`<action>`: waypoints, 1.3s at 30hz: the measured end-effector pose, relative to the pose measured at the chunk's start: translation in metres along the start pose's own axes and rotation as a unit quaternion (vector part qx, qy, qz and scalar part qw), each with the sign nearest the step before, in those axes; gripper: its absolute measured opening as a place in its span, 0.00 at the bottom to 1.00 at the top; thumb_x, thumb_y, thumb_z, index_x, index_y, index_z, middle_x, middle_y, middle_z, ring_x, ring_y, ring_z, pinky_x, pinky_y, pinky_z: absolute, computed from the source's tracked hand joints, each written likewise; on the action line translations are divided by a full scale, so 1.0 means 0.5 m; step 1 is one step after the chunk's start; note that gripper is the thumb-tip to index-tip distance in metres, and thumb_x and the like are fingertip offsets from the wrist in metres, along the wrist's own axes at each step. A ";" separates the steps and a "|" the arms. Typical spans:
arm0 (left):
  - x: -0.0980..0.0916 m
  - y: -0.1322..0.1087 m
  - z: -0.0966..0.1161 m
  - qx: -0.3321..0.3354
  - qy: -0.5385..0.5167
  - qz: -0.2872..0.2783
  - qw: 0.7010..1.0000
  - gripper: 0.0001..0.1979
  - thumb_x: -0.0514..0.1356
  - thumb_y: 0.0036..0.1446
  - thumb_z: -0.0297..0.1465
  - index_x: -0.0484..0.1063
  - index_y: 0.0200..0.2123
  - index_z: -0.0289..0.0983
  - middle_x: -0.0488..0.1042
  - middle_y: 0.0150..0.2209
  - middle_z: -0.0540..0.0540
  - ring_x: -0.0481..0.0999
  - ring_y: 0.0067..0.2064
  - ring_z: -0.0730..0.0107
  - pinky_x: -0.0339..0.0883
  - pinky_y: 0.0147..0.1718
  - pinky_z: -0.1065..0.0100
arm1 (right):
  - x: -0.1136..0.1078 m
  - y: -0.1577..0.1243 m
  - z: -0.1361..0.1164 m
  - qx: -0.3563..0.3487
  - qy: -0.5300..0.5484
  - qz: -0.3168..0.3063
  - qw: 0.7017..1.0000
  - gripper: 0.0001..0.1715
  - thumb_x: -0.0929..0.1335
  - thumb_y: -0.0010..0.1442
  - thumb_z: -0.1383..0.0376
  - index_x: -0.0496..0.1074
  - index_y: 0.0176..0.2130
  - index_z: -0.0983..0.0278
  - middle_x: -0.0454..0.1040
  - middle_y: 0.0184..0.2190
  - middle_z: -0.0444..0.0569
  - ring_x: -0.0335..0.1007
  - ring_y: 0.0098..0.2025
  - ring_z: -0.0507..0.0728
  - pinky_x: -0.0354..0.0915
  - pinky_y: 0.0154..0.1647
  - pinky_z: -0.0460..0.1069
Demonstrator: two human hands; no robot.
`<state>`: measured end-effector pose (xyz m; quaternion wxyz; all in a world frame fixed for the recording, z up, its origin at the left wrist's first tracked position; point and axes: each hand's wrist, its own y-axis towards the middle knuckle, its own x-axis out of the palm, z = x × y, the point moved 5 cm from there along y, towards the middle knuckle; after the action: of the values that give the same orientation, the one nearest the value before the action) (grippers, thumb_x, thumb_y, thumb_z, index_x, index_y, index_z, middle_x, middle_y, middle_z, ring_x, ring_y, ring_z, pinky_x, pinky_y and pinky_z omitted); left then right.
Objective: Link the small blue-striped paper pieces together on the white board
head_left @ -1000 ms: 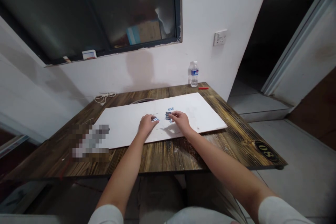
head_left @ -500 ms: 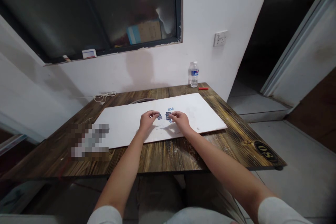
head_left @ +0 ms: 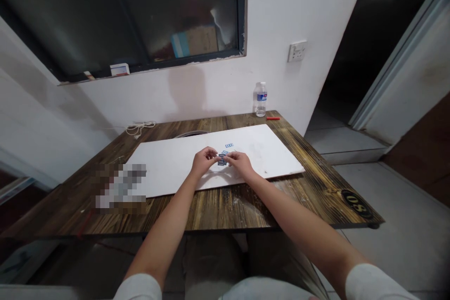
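My left hand [head_left: 205,160] and my right hand [head_left: 241,163] meet over the white board, fingertips nearly touching. Pinched between them are small dark-blue slotted pieces [head_left: 221,160], which overlap so that I cannot tell where one ends and the other begins. Both hands are closed on these pieces. Just beyond the fingers, a flat blue-and-white piece [head_left: 229,145] with little windows lies on the board. Another blue-edged piece [head_left: 225,153] is partly covered by the hands.
The white board [head_left: 168,164] rests on a dark wooden table [head_left: 302,201]. At the back stand a water bottle [head_left: 260,99] and a red stick-like item [head_left: 273,118]. A coiled white cable [head_left: 139,127] lies back left. The left front area is pixelated.
My hands have come together, the left moving right and the right staying nearly in place. The pieces held apart before now meet between the fingertips.
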<state>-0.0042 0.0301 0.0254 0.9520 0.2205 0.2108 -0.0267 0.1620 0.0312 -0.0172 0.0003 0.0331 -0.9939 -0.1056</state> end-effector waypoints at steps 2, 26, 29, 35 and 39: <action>-0.003 0.001 -0.002 -0.007 -0.007 0.016 1.000 0.18 0.70 0.41 0.42 0.72 0.31 0.37 0.71 0.24 0.51 0.67 0.26 0.73 0.59 0.27 0.71 | 0.000 0.000 0.001 0.000 0.005 -0.003 1.000 0.16 0.72 0.45 0.53 0.76 0.26 0.64 0.73 0.20 0.44 0.67 0.22 0.53 0.61 0.27 0.48; -0.005 -0.004 -0.011 -0.019 0.187 0.019 0.982 0.05 0.61 0.52 0.33 0.73 0.31 0.38 0.76 0.32 0.47 0.72 0.35 0.65 0.65 0.37 0.65 | -0.102 0.017 -0.038 -0.005 0.100 0.194 0.976 0.20 0.72 0.45 0.52 0.75 0.31 0.66 0.77 0.29 0.49 0.67 0.26 0.53 0.65 0.30 0.49; 0.021 -0.008 -0.003 0.059 0.252 -0.051 0.965 0.07 0.60 0.54 0.32 0.75 0.36 0.38 0.77 0.38 0.44 0.72 0.43 0.60 0.63 0.44 0.61 | -0.109 0.020 -0.039 -0.009 0.102 0.202 0.974 0.21 0.72 0.45 0.51 0.75 0.31 0.66 0.77 0.30 0.50 0.67 0.26 0.53 0.65 0.30 0.50; 0.057 -0.013 -0.001 0.105 0.279 -0.128 0.946 0.11 0.58 0.58 0.36 0.75 0.42 0.39 0.77 0.44 0.43 0.72 0.48 0.59 0.61 0.50 0.59 | -0.116 0.019 -0.049 -0.014 0.115 0.203 0.972 0.19 0.71 0.46 0.53 0.74 0.31 0.66 0.76 0.29 0.49 0.66 0.26 0.53 0.65 0.30 0.49; 0.065 -0.015 0.002 0.118 0.302 -0.145 0.935 0.11 0.57 0.60 0.36 0.76 0.42 0.41 0.77 0.45 0.44 0.72 0.48 0.60 0.60 0.50 0.60 | -0.123 0.019 -0.059 -0.022 0.121 0.212 0.969 0.19 0.71 0.46 0.54 0.74 0.31 0.67 0.76 0.28 0.48 0.66 0.28 0.53 0.66 0.31 0.49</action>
<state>0.0246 0.0241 0.0099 0.7962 0.2960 0.5136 -0.1211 0.2228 0.0383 0.0138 0.1440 -0.1658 -0.9681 -0.1205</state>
